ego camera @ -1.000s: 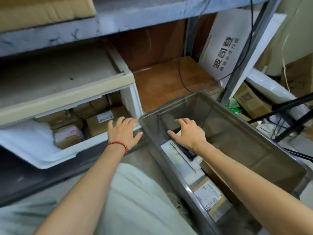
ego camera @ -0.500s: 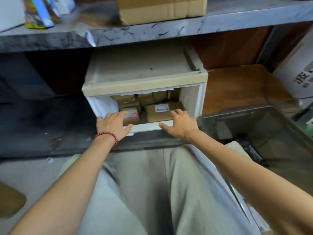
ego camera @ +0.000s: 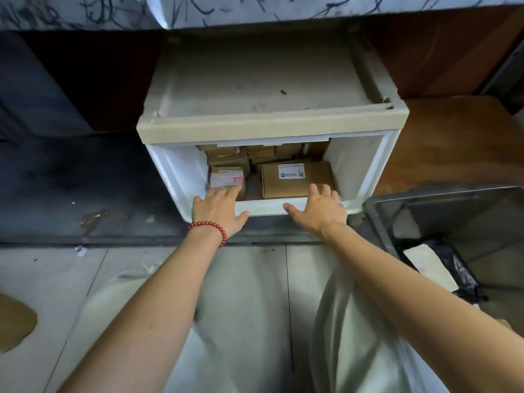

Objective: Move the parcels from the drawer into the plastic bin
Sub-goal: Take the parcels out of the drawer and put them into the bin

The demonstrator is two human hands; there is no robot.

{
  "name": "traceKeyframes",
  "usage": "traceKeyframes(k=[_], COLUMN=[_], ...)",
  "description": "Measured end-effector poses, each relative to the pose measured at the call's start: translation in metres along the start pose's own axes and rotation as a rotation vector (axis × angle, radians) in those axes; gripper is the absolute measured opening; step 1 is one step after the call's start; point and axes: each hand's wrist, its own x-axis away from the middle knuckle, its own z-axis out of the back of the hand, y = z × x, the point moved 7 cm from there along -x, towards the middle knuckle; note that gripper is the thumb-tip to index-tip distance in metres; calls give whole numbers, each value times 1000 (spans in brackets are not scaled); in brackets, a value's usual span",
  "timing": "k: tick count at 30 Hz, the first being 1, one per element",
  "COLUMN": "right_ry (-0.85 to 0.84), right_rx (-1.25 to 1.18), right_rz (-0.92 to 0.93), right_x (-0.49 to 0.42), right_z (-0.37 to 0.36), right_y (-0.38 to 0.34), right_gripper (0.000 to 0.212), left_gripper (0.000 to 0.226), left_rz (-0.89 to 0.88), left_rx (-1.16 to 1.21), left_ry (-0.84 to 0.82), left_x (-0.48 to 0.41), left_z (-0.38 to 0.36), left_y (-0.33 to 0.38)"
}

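Observation:
A white plastic drawer (ego camera: 365,177) stands open under a shelf, packed with several brown cardboard parcels. My left hand (ego camera: 217,211), with a red bead bracelet, lies over the drawer's front edge, fingers spread and touching a small parcel with a red-and-white label (ego camera: 226,178). My right hand (ego camera: 319,208) reaches over the same edge, fingers apart at the near side of a larger flat parcel with a white label (ego camera: 295,180). Neither hand grips anything. The grey plastic bin (ego camera: 377,214) sits at the right and holds a white parcel (ego camera: 428,265) on a black bag.
A marbled shelf board (ego camera: 255,9) overhangs the drawer unit. A brown wooden surface (ego camera: 453,137) lies to the right behind the bin. A dark floor ledge (ego camera: 71,188) extends left. My knees in light trousers (ego camera: 255,321) fill the foreground.
My view swung from the bin to the drawer. My right hand left the bin and came to the drawer's front edge. Both hands now reach further in, onto the parcels.

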Motion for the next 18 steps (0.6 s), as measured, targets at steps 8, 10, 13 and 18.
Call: traceKeyframes(k=[8, 10, 13, 18], right_ry=[-47, -50, -56, -46], right_rx=[89, 74, 54, -231], right_rz=[-137, -148, -168, -279], right_x=[-59, -72, -91, -107], right_z=[-30, -36, -47, -54], right_y=[37, 38, 42, 54], right_gripper=[77, 78, 84, 88], left_gripper=[65, 66, 67, 71], left_rz=[-61, -70, -44, 13], left_rx=[-69, -83, -42, 104], left_ry=[-78, -86, -98, -225], left_x=[-54, -70, -97, -112], left_z=[-52, -56, -64, -90], left_y=[26, 30, 34, 38])
